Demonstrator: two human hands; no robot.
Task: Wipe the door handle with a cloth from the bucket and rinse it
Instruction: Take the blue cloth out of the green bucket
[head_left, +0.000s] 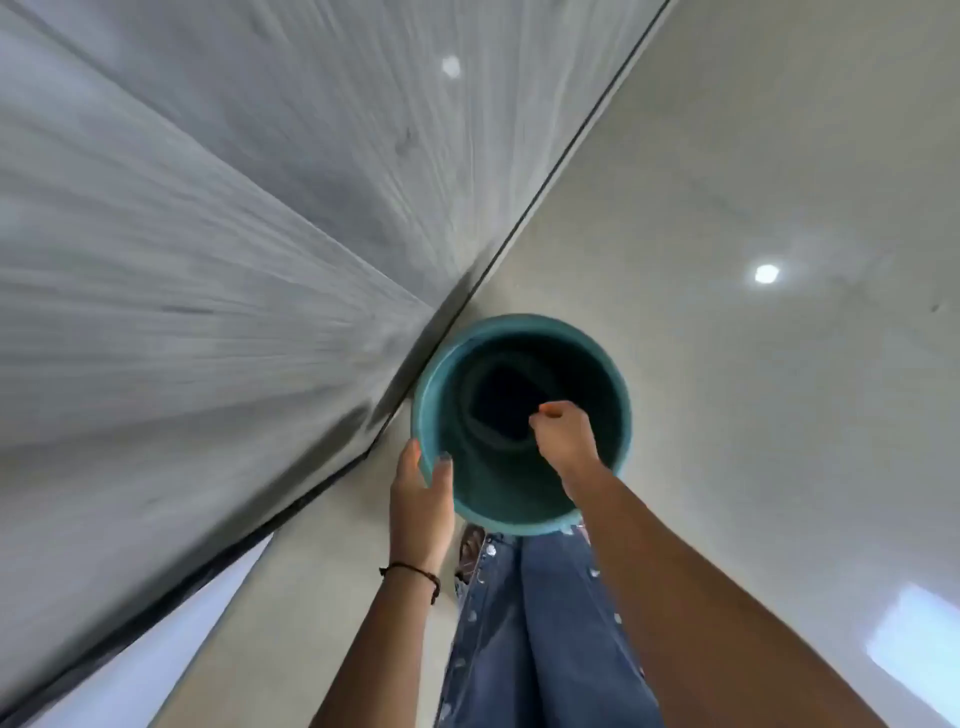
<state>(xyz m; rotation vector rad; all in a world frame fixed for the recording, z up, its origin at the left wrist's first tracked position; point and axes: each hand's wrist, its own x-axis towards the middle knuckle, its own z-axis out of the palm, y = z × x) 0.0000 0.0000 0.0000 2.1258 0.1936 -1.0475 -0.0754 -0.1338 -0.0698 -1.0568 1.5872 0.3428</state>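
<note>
A teal bucket (613, 395) stands on the pale floor, right beside the foot of a grey wood-grain door (208, 234). My left hand (421, 499) grips the bucket's near-left rim, thumb inside and fingers outside. My right hand (563, 436) reaches down into the bucket with its fingers pinched together on the edge of a dark cloth (498, 405) that lies at the bottom. The bucket's inside is dark, so I cannot tell if it holds water. The door handle is out of view.
My legs in blue jeans (540, 623) stand just behind the bucket. A glossy floor (753, 182) with light reflections spreads to the right. The door's dark lower edge (332, 478) runs diagonally along the bucket's left.
</note>
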